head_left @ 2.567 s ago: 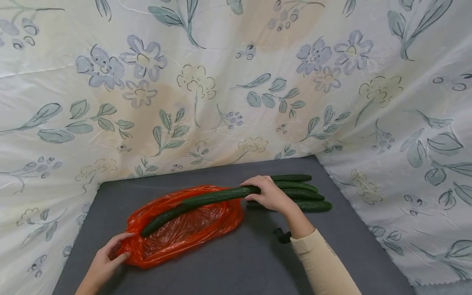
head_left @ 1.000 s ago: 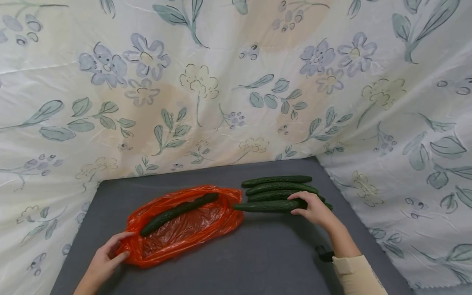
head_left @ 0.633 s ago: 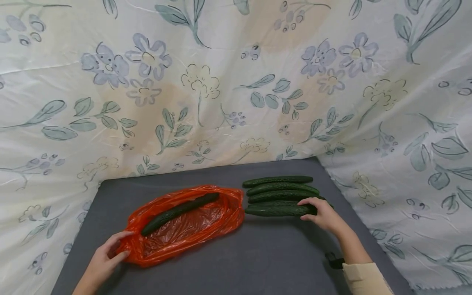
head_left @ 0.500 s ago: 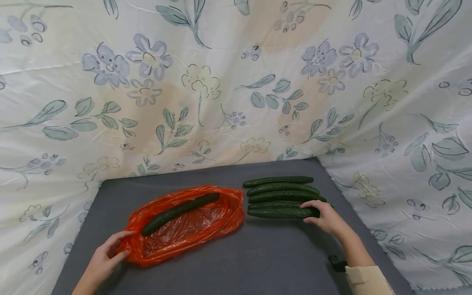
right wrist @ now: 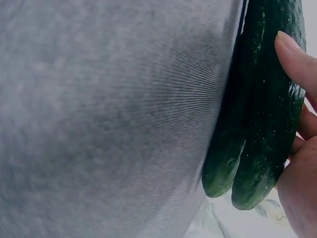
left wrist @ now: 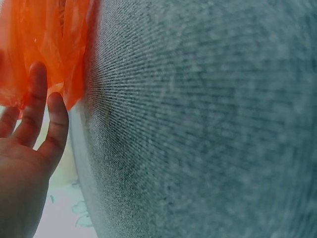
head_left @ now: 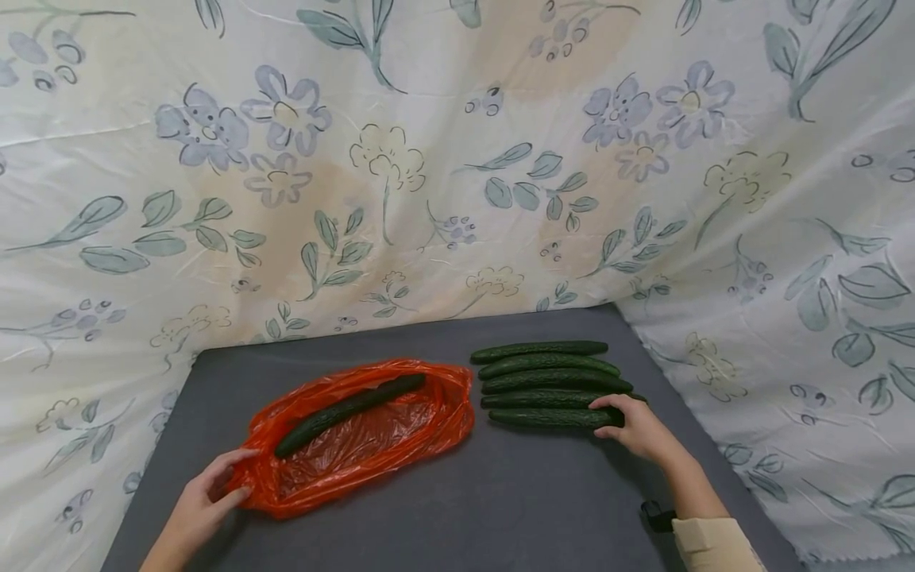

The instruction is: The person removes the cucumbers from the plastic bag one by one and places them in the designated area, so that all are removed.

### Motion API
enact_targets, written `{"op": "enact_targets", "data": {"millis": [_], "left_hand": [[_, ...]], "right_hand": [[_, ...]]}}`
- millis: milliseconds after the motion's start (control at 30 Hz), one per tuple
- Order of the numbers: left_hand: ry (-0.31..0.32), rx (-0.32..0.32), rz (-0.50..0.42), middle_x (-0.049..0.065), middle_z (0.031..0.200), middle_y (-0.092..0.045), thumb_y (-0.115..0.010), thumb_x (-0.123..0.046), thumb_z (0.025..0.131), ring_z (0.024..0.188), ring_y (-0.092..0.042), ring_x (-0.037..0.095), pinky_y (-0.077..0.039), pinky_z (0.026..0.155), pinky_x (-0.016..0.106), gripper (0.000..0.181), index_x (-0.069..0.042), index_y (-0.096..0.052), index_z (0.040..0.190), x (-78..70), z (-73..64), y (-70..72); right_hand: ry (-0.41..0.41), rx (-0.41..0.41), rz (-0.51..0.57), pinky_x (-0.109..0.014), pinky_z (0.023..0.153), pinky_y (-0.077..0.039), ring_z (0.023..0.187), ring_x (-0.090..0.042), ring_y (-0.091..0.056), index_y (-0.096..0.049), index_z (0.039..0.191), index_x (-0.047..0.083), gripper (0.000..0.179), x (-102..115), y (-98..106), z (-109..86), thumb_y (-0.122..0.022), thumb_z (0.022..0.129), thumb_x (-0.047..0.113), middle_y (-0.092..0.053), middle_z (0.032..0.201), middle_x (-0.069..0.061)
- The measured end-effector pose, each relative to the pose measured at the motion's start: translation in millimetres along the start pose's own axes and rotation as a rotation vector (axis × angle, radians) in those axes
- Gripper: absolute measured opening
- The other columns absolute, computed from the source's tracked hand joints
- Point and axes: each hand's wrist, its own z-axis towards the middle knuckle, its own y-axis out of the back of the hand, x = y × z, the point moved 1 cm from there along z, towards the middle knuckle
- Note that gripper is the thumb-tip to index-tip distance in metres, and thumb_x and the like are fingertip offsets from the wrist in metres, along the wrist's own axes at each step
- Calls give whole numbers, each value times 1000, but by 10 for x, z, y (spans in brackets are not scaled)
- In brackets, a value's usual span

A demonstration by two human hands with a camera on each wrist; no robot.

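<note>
An orange-red plastic bag (head_left: 400,470) lies spread on the table with its mouth facing up. One dark green cucumber (head_left: 343,411) rests inside it. My left hand (head_left: 196,508) grips the bag's near left end between thumb and fingers; in the left wrist view, fingers (left wrist: 37,99) reach up against the orange plastic (left wrist: 44,44). To the right, several cucumbers (head_left: 539,348) lie side by side in a row. My right hand (head_left: 636,427) holds the nearest cucumber (head_left: 539,419) by its right part. In the right wrist view, the thumb (right wrist: 294,57) presses on that cucumber (right wrist: 267,119), another beside it.
The dark grey table (head_left: 457,524) carries both the bag and the row. A floral curtain (head_left: 429,159) hangs along the back and sides. A black strap or device (head_left: 656,516) is at my right wrist, by the beige sleeve (head_left: 715,544).
My right hand has drawn a cucumber out of the bag to the right and laid it at the front of the row, nearer to me. The left hand has stayed at the bag.
</note>
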Motion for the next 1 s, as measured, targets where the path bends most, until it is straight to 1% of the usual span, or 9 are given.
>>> {"op": "enact_targets", "data": {"millis": [100,200,333,467,567,767,900,1000], "left_hand": [[5,-2,3,-17,125,-57,-71,-6,92,105,-54,-14,-50,77,11,42,-2,-60,132,-6,4,0],[-3,-3,-2,-15,126,-57,-71,-5,92,106,-54,-14,-50,77,11,42,-2,-60,133,-15,14,-3],[-15,1,-11,-19,126,-56,-71,-5,92,108,-52,-16,-49,79,9,42,-2,-59,133,-5,19,-8],[-21,2,-17,-24,126,-54,-71,-5,93,109,-50,-18,-48,80,8,42,-2,-60,133,16,12,-11],[-24,6,-23,-24,126,-54,-70,-6,93,111,-49,-19,-48,80,8,42,-2,-59,133,21,4,-10],[1,9,-9,-19,126,-55,-70,-8,94,110,-48,-19,-49,79,9,42,-3,-60,134,8,0,3],[20,8,15,-16,127,-56,-71,-9,93,108,-49,-18,-51,78,12,42,-5,-60,134,-8,11,6],[21,9,15,-16,127,-55,-71,-10,94,107,-50,-17,-51,77,13,42,-5,-60,134,-20,19,2]], "right_hand": [[9,-3,-10,-60,96,-47,124,-45,-53,-66,124,12,43,-30,-10,16,-81,84,15,-61,130,-15],[23,-8,-23,-60,96,-47,123,-44,-54,-67,122,11,42,-70,-26,34,-82,83,15,-61,128,-14],[31,-12,-35,-61,95,-46,123,-45,-53,-67,121,11,42,-102,-61,62,-82,82,14,-62,127,-14],[46,-43,-60,-69,102,-33,123,-45,-52,-69,119,11,42,-92,-93,101,-83,79,11,-63,125,-12],[60,-76,-101,-72,103,-24,122,-44,-52,-70,116,12,42,-75,-112,127,-85,77,9,-64,123,-12],[71,-89,-198,-69,99,-28,120,-41,-52,-70,113,15,44,-42,-150,127,-87,73,10,-63,121,-10],[77,-90,-209,-68,99,-27,119,-39,-52,-70,114,17,46,-24,-160,112,-88,72,10,-63,120,-8],[81,-94,-200,-68,98,-27,118,-38,-52,-69,116,18,49,-17,-157,103,-89,72,12,-63,119,-6]]}}
